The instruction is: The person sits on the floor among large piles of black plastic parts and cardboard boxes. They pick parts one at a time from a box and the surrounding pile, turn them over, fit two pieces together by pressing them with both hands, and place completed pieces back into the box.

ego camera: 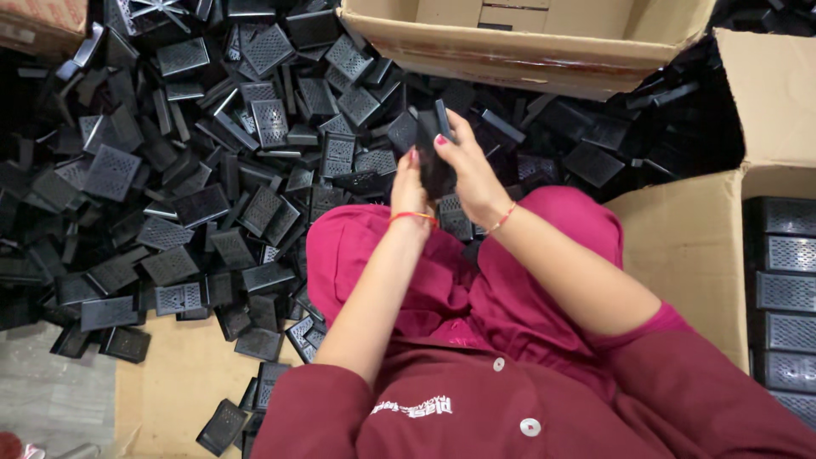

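Observation:
Both hands meet above my lap on a small stack of black plastic grille pieces point(436, 153). My left hand point(409, 183) presses the stack from the left, with a red thread on its wrist. My right hand point(470, 170) wraps around it from the right, thumb on top, and one piece sticks up above the fingers. A large heap of the same black perforated pieces point(212, 170) covers the floor in front of me and to the left.
An open cardboard box point(527, 38) stands at the top. At the right, another cardboard box point(705, 246) holds neat rows of black grille pieces point(786, 289). A flat cardboard sheet point(170, 391) lies at the lower left.

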`<state>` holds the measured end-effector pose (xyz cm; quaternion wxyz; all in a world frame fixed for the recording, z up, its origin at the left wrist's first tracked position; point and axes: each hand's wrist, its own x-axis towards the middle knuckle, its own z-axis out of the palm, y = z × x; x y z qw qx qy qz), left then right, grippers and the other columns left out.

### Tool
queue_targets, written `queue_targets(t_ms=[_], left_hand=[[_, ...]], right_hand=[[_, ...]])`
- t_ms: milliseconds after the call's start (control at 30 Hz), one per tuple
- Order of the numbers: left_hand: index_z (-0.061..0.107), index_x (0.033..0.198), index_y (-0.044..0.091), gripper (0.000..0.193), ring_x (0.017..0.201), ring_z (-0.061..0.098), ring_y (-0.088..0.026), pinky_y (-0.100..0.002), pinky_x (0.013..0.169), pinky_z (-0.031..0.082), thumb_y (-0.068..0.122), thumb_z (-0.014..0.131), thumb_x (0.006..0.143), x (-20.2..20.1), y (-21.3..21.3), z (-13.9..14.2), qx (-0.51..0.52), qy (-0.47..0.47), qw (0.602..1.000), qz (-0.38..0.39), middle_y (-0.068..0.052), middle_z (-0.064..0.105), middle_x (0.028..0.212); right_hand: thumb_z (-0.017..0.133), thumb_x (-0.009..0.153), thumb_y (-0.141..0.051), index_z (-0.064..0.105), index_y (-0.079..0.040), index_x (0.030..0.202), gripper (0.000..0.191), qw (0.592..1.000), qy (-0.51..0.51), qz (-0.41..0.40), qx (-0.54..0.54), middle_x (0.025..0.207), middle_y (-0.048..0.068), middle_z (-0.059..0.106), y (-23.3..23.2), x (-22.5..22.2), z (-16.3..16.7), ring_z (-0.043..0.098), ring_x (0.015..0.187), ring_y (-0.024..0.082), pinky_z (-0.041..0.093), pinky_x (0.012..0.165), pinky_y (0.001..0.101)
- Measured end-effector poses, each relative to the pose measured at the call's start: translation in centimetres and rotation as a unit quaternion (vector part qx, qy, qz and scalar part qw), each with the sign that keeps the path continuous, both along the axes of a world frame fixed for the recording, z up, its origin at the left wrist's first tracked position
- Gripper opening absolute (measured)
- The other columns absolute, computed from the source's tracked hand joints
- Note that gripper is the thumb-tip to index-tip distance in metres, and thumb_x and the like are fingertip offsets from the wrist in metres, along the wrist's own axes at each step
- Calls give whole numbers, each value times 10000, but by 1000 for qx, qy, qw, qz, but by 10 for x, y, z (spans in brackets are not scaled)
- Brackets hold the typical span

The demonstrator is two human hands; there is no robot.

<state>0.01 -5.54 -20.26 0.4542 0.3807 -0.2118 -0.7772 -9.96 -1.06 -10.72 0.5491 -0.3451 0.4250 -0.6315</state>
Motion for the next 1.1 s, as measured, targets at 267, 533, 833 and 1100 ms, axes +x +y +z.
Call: queue_targets(t_ms=[267,533,833,1100], left_hand=[[8,1713,143,761,1600,200,-343,-372,1294,196,471,388,1141,18,34,47,-514,-275,812,38,-143,139,1739],[218,1678,132,867,1406,516,-254,-378,1148,475,-39,687,968,42,21,107,-209,227,944,-115,-121,432,1595],[315,1624,77,894,1437,513,-238,-376,1201,458,-110,760,871,56,17,137,-243,206,935,-156,-99,494,1556],[385,1565,24,922,1437,519,-243,-382,1205,460,-118,824,766,63,10,145,-331,119,925,-142,-137,512,1529]], right_hand=[[481,1107,-190,368,-47,1601,527,990,96,44,-97,1560,98,486,25,6,37,442,1450,182,311,1239,321],[647,1008,-161,486,-39,1525,555,873,421,-80,-234,1569,201,471,53,10,79,509,1452,336,382,1244,371],[528,1057,-180,405,-41,1593,567,839,474,-73,-256,1643,192,396,53,9,85,435,1496,366,304,1275,421],[511,1090,-198,416,-84,1571,504,835,464,-46,-293,1682,240,320,54,5,87,383,1554,400,304,1304,462]])
